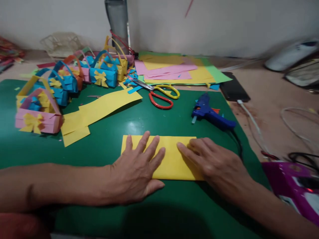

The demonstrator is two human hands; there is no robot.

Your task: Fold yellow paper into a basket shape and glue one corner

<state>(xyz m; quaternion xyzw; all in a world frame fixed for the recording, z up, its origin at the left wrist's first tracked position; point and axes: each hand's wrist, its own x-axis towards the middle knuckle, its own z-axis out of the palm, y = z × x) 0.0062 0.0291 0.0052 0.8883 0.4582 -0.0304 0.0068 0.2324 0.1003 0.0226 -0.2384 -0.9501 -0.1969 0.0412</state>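
A folded sheet of yellow paper (pixel 171 166) lies flat on the green mat, its long side running left to right. Spread over its left part is my left hand (pixel 137 166), palm down with fingers apart and the thumb beyond the near edge. My right hand (pixel 214 159) is at the paper's right end, with thumb stretched toward the left and fingers curled together against the sheet. That hand covers the right edge of the paper. Beyond the paper sit scissors (pixel 163 96) with one red and one yellow handle, and a blue glue gun (pixel 211 114).
Several small paper baskets (pixel 38 121) with bows stand at the left. Cut yellow strips (pixel 104 108) lie beside them. Coloured sheets (pixel 174 69) are stacked at the back, near a black phone (pixel 234 87) with a white cable. A purple box (pixel 281 176) stands at the right.
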